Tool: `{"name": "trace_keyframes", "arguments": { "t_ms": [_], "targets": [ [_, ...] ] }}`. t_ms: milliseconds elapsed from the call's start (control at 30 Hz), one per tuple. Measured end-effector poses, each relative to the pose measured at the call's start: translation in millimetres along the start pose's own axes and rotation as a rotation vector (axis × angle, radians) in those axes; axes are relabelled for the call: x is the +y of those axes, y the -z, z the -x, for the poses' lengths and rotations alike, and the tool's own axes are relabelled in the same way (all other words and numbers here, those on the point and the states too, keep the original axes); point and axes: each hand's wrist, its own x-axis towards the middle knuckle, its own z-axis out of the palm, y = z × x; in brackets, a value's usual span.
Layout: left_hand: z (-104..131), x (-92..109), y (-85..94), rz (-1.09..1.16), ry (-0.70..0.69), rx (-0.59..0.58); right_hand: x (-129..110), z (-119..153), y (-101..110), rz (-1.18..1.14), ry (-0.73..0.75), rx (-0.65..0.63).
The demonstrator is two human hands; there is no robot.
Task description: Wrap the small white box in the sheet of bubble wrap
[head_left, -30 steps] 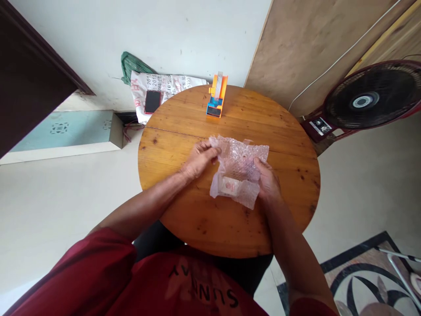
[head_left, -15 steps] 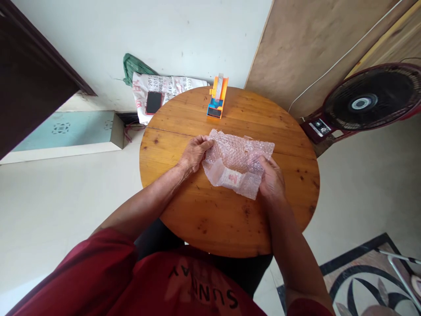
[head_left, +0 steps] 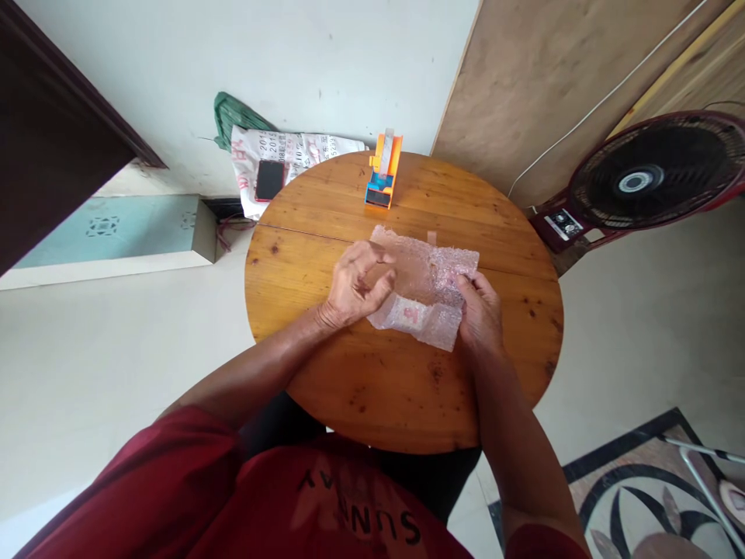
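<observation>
A sheet of clear, pinkish bubble wrap (head_left: 410, 268) lies on the round wooden table (head_left: 361, 396). Near its lower edge sits a small white packet (head_left: 406, 314) with a red mark, seemingly under or within the plastic. My right hand (head_left: 482, 310) grips the wrap's right side between thumb and fingers. Over the left part of the sheet is my left hand (head_left: 359, 286), its fingers curved and a gap showing between thumb and forefinger. It hides the wrap's left edge, and nothing shows in its grasp.
An orange and blue tape dispenser (head_left: 384, 171) stands at the table's far side. Behind the table's left edge, a phone (head_left: 270, 180) rests on a printed white sack (head_left: 247, 147). A dark red fan (head_left: 640, 180) is at the right, beside a wooden panel (head_left: 512, 85).
My left hand has let go of the wrap's left edge and moved right, over the sheet. My right hand keeps its hold, almost unmoved.
</observation>
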Motion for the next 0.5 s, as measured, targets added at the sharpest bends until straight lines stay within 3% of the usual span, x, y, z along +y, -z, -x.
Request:
{"name": "trace_keyframes", "arguments": {
  "t_ms": [133,267,367,500],
  "targets": [
    [-2,-1,-2.9,-0.105,0.065,-0.238,4,-2,3,0.007,0.019,0.003],
    [-4,-2,-1.1,-0.115,0.182,-0.386,6,-5,5,0.005,0.039,0.009],
    [-4,3,6.4,0.047,0.325,-0.472,6,-6,4,0.011,0.029,0.028],
    [-11,14,25.8,0.461,0.502,-0.635,6,-8,5,0.001,0.018,0.005]
  ]
}}
